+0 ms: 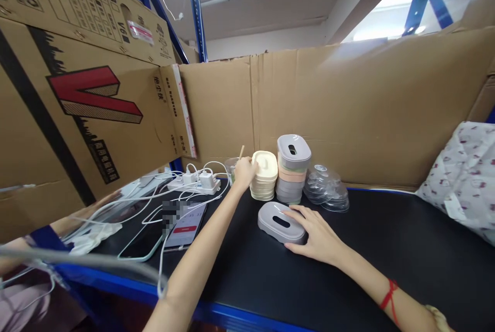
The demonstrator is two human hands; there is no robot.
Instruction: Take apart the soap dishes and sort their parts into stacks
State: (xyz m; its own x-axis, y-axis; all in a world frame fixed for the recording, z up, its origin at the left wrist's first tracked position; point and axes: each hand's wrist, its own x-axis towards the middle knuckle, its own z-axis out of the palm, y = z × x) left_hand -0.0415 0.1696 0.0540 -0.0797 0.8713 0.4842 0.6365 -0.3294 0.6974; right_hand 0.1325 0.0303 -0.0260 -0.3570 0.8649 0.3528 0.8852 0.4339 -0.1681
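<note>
My right hand (315, 236) grips the right end of a light grey, rounded plastic cover (266, 218) with a dark oval slot, thumb at its front edge and fingers on its far side. The cover rests on the black tabletop. My left hand (244, 172) is closed at the left edge of the top cream lid-like piece (266, 164) on a stack of cream pieces (263, 191); its fingertips are partly hidden. To the right stands a taller stack of grey, peach and green pieces (292, 180), topped by another slotted grey cover (296, 142).
Clear plastic domes (327, 190) lean right of the stacks. A clear cup (232, 164) and thin stick (242, 151) stand behind my left hand. Phones (185, 236), cables and a power strip (207, 186) lie left. Cardboard (348, 115) walls the back; a patterned bag (464, 177) sits right.
</note>
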